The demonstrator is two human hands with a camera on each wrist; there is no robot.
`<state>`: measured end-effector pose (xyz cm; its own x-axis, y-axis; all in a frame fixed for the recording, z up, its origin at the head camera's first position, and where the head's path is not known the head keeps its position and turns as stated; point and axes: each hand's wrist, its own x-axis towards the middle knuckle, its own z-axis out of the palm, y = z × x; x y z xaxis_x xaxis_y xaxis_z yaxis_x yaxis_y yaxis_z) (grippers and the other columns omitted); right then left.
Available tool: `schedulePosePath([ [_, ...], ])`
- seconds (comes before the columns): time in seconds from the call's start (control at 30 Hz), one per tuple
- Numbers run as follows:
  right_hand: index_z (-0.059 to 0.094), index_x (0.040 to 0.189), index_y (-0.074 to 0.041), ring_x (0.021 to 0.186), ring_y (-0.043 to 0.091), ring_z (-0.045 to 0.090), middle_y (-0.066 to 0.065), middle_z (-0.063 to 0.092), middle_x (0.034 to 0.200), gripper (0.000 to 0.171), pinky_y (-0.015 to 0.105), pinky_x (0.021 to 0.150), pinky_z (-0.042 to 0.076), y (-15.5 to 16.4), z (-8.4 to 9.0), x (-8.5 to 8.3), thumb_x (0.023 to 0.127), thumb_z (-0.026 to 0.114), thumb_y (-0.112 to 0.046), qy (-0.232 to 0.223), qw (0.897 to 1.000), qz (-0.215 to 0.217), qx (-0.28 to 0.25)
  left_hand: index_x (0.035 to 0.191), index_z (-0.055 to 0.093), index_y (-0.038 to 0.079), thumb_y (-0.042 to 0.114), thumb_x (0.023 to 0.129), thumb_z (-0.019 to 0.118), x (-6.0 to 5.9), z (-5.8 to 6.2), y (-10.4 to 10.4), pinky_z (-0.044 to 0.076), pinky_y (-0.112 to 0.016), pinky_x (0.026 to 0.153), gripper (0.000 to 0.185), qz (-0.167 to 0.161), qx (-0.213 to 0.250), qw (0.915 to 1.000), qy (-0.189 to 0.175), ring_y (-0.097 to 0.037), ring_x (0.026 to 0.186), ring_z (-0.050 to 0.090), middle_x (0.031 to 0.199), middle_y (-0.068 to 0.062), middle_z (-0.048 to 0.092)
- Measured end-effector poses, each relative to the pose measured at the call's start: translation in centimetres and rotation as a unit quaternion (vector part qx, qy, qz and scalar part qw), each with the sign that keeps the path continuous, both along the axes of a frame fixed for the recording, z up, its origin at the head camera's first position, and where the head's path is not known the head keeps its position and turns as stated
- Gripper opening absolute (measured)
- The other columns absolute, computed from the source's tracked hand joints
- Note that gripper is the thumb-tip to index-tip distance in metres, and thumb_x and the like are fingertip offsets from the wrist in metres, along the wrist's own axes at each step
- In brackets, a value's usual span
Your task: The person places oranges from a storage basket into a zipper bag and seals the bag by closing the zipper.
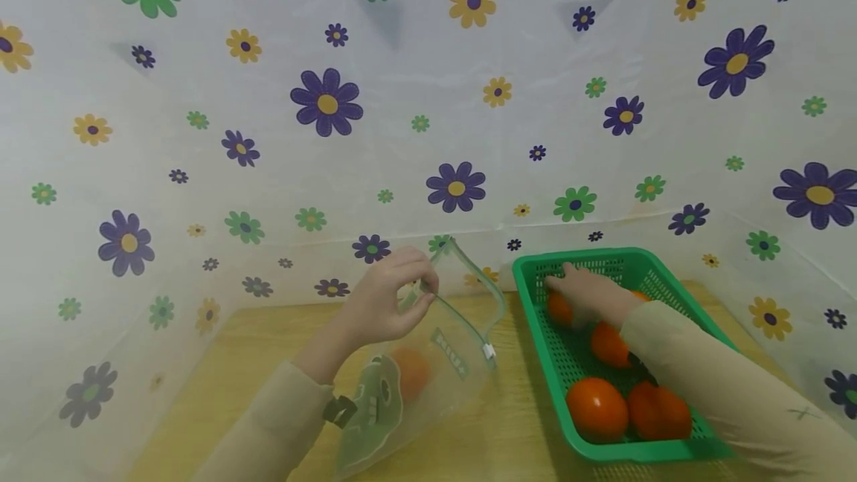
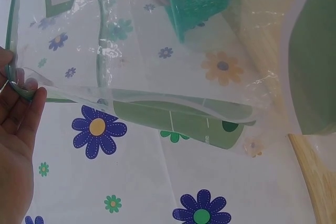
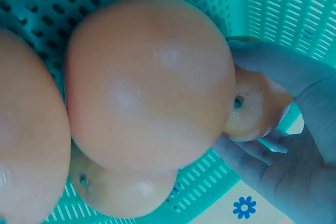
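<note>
Left hand (image 1: 384,300) pinched the rim of a clear zip bag (image 1: 428,363), grip closed on the bag's open edge, holding the mouth up off the wooden surface (image 1: 221,370). Left wrist view showed the fingers (image 2: 23,95) clamped on the green-trimmed rim, with the bag (image 2: 157,61) spread out. One orange fruit (image 1: 410,372) lay inside the bag, down near its lower end. Right hand (image 1: 589,294) was inside the green basket (image 1: 535,274), at its far end, grip curled round a small orange fruit (image 3: 257,111) per the right wrist view, fingers (image 3: 278,72) wrapped over and under it. Other orange fruits sat in the basket, touching each other; a big one (image 3: 149,82) was pressed right against the held one. Basket stood just right of the bag, on the same surface. Flowered sheet (image 1: 428,95) behind and at both sides.
</note>
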<state>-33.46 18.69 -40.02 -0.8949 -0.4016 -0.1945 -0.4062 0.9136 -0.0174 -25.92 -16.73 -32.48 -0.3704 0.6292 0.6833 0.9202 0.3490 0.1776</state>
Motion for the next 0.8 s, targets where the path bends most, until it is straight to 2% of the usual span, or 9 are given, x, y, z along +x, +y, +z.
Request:
schedulePosePath([
  [0.13,0.051,0.152,-0.007,0.130,0.051,0.055,0.035,0.046,0.147,0.088,0.063,0.102,0.056,0.0,0.6,0.0,0.074,0.092,-0.009,0.004,1.000,0.011,0.011,0.088,0.066,0.010,-0.001,0.086,0.070,-0.1,0.0,0.0,0.056,-0.031,0.083,0.012,-0.002,-0.002,1.0000,-0.002,-0.016,0.088,0.060,0.087,-0.001,0.066],
  [0.37,0.053,0.148,-0.009,0.119,0.043,0.056,0.032,0.049,0.143,0.083,0.061,0.099,0.058,-0.3,1.3,0.4,0.075,0.092,-0.011,0.016,1.000,0.024,0.011,0.088,0.066,0.010,-0.001,0.086,0.070,0.0,0.0,0.2,0.056,-0.030,0.083,0.012,-0.002,-0.003,1.0000,-0.002,-0.015,0.088,0.061,0.087,-0.001,0.066],
  [0.8,0.053,0.149,-0.012,0.111,0.036,0.055,0.028,0.051,0.139,0.082,0.054,0.091,0.060,-0.1,1.5,0.3,0.076,0.092,-0.015,0.031,0.999,0.037,-0.003,0.088,0.065,0.010,-0.001,0.085,0.070,-0.2,0.0,0.2,0.055,-0.030,0.082,0.012,-0.005,0.000,1.0000,0.002,-0.016,0.088,0.060,0.086,-0.001,0.065],
])
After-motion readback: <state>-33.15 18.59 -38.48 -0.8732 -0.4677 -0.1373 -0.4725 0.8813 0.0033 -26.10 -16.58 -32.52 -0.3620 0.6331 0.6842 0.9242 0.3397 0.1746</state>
